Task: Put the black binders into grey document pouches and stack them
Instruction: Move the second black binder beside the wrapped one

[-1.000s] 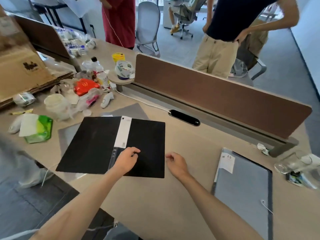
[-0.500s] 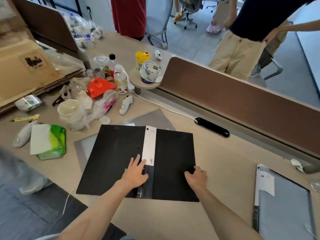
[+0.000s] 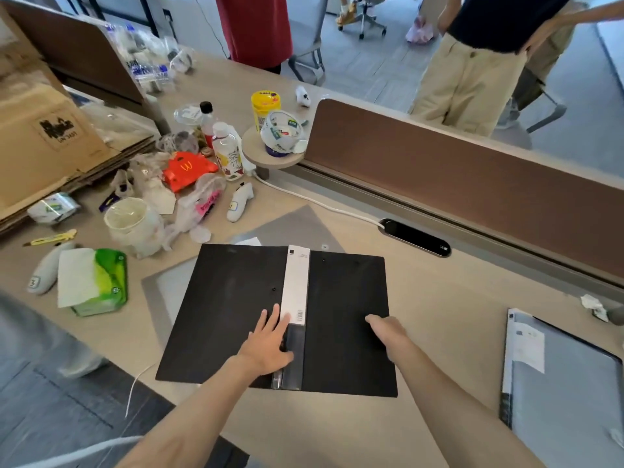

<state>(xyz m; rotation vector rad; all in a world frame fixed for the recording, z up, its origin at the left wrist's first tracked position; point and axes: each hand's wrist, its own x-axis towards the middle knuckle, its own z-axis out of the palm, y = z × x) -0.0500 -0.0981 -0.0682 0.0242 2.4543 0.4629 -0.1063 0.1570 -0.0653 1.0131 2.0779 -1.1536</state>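
A black binder lies spread open and flat on the desk, its spine with a white label facing up. My left hand presses flat on it with straight fingers, just left of the spine. On the right cover my right hand rests, its fingers hidden from view. Under the binder's far and left edges a grey document pouch shows. A second grey pouch with a black binder inside lies at the right.
Clutter crowds the left of the desk: a green tissue pack, a plastic cup, bottles, a red box, cardboard. A brown partition runs behind. Two people stand beyond it.
My left hand went from a loose curl at the spine to flat, straight fingers. My right hand moved from the binder's right edge onto the right cover. The camera view shifted left and closer.
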